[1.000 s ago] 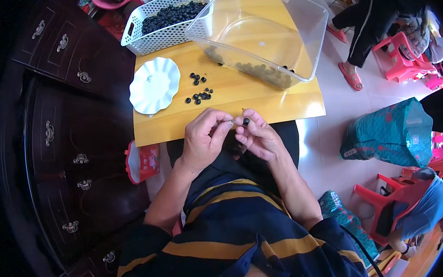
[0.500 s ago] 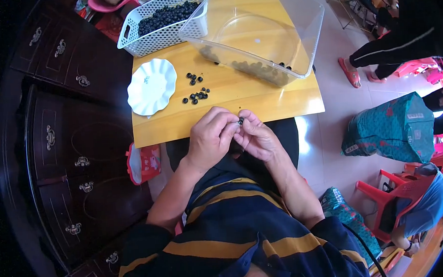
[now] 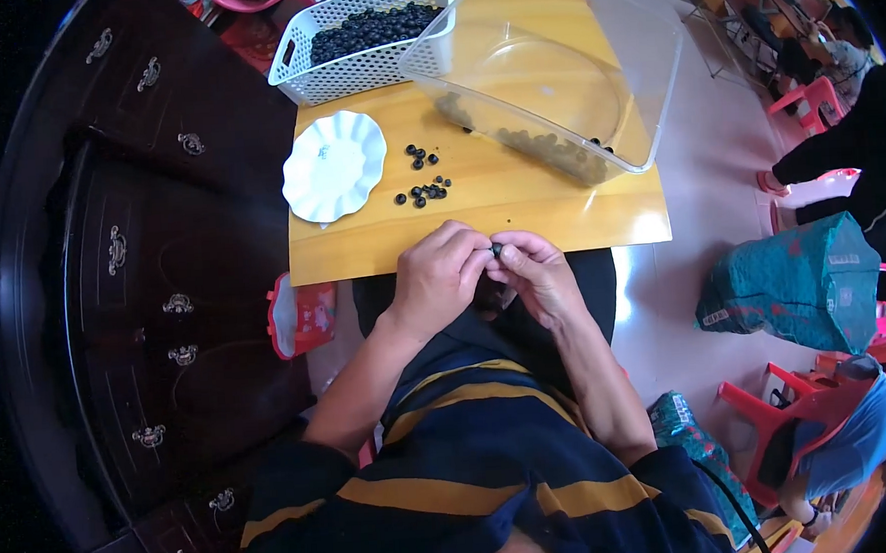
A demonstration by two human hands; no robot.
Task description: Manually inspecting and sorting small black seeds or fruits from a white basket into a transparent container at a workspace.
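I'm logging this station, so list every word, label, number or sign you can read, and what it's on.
No text is readable.
White plate: small mark near its middle, too small to read.
Large teal bag: pale printed patches, too small and blurred to read.
Small teal bag: pale print, too blurred to read.
Held black piece: no text visible.

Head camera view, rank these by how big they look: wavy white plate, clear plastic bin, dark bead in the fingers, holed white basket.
1. Clear plastic bin
2. Holed white basket
3. Wavy white plate
4. Dark bead
No two look alike in size here.
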